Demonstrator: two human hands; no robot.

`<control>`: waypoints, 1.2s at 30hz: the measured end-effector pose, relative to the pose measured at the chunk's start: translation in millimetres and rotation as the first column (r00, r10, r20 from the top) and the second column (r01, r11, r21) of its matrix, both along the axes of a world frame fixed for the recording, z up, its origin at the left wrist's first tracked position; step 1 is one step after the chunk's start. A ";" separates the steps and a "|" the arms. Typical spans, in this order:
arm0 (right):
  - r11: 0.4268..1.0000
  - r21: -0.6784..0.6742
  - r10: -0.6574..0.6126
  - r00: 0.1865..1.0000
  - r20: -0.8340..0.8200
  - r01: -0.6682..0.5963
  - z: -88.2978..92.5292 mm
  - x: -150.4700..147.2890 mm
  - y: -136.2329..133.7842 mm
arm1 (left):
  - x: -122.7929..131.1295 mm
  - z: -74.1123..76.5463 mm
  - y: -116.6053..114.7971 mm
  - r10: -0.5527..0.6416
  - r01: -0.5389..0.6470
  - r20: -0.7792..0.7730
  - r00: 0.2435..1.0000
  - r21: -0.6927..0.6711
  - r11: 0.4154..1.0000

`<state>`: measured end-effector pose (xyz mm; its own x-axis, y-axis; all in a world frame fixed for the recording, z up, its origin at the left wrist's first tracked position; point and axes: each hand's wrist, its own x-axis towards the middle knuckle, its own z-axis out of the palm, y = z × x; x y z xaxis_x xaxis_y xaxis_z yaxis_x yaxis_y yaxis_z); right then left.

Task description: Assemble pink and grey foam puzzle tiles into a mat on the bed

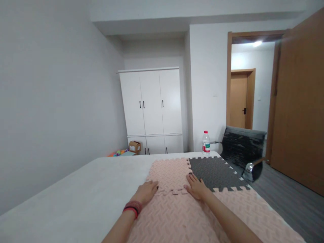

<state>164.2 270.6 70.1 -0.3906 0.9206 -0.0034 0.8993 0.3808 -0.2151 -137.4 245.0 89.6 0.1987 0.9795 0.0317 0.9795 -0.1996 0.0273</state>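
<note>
Pink foam mat tiles with jigsaw edges lie on the white table, a far pink tile point(169, 172) and a near pink tile point(172, 219). A dark grey foam tile point(215, 170) sits at the far right, beside the far pink one. My left hand point(146, 191), with red bands at its wrist, lies flat at the left edge of the pink tiles near their seam. Flat on the right side of the seam, close to the grey tile's corner, rests my right hand point(196, 187). Small gaps show along the seam between the hands. Neither hand grips anything.
A plastic bottle point(206, 143) with a red cap stands at the table's far edge. The white table top point(88, 189) extends to the left. Beyond are a black chair point(241, 148), a cardboard box point(135, 147), a white cabinet point(152, 104) and an opened wooden door point(298, 101).
</note>
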 end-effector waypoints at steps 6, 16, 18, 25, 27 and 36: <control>0.997 -0.082 0.002 1.000 0.003 -0.002 -9.0 -0.8 8.2 | 10.6 -12.8 -2.6 0.053 -0.051 -0.039 0.998 0.067 0.996; 0.994 -0.110 -0.020 1.000 0.017 0.022 -7.6 -3.6 0.9 | 19.6 -17.2 1.2 0.112 -0.111 -0.022 0.993 0.068 0.992; 0.992 -0.125 -0.022 0.999 0.024 0.025 -5.5 -4.2 2.4 | 21.4 -16.9 4.0 0.123 -0.121 -0.022 0.992 0.062 0.991; 0.987 -0.155 -0.039 0.998 0.053 0.046 -4.6 -12.1 8.0 | 26.0 -15.9 10.9 0.128 -0.126 -0.038 0.991 0.055 0.990; 0.986 -0.160 -0.044 0.997 0.058 0.053 -6.0 -13.2 7.3 | 25.7 -16.8 11.5 0.130 -0.129 -0.035 0.991 0.031 0.991; 0.985 -0.147 -0.080 0.995 0.051 0.087 -7.3 -17.1 1.4 | 37.8 -12.3 11.3 0.196 -0.193 0.015 0.980 -0.115 0.974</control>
